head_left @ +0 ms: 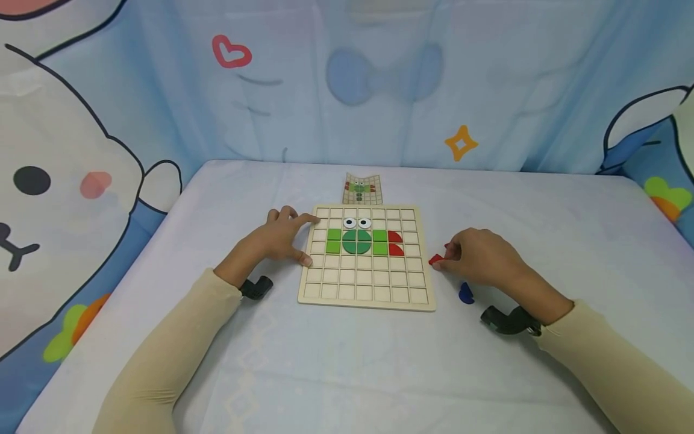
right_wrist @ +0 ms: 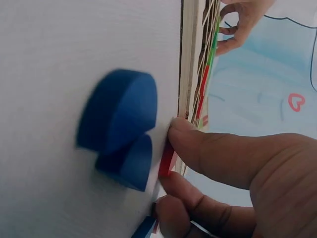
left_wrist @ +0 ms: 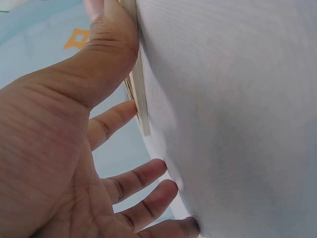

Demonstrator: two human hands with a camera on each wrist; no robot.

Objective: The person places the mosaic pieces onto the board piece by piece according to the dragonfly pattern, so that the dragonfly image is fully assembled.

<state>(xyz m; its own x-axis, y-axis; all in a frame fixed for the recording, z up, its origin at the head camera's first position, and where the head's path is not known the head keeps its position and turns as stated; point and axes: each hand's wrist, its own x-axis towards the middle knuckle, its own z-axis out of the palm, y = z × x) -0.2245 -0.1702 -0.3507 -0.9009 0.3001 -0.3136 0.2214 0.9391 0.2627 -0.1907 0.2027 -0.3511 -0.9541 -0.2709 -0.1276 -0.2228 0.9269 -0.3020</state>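
Observation:
A square wooden grid board (head_left: 367, 293) lies on the table with colored pieces set in its cells: light green squares (head_left: 380, 235), dark green quarter rounds (head_left: 356, 242), white-and-black eyes (head_left: 349, 223) and red quarter rounds (head_left: 396, 248). My left hand (head_left: 279, 235) rests at the board's left edge, thumb and index finger touching it, the other fingers spread. Just off the right edge, my right hand (head_left: 482, 256) pinches a red quarter-round piece (right_wrist: 167, 159) between thumb and finger. Blue quarter-round pieces (right_wrist: 121, 109) lie on the cloth beside that hand. Another bit of red shows by its fingertips.
Behind the board stands a small pattern card (head_left: 362, 188) with a similar picture. A white cloth (head_left: 325, 367) covers the table. A printed blue curtain (head_left: 379, 120) hangs along the back, and a black wrist camera (head_left: 509, 320) sits below each hand.

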